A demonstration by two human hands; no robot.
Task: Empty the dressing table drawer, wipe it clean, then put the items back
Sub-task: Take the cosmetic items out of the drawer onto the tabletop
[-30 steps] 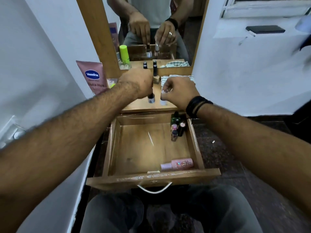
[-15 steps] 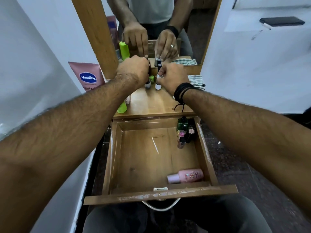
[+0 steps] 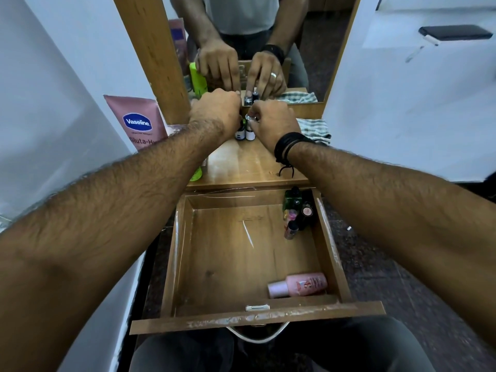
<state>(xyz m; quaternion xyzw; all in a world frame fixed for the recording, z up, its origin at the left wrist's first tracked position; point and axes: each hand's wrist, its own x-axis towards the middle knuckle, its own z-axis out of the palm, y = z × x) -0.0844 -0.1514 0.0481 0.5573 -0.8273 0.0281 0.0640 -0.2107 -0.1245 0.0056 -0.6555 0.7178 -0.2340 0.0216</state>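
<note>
The wooden drawer is pulled out below the dressing table top. In it lie a pink bottle on its side near the front right and a cluster of small bottles in the back right corner. At the back of the top, by the mirror, my left hand is closed on a small dark bottle and my right hand on a small white-labelled bottle. Both bottles stand upright, side by side, their bases on the wood.
A pink Vaseline tube leans at the left of the top. A green bottle shows under my left forearm. A checked cloth lies at the back right. The mirror reflects my hands. White walls flank the table; my knees sit under the drawer front.
Both hands carried their small bottles from the front of the table top back toward the mirror and lowered them onto the wood. Drawer contents are unchanged.
</note>
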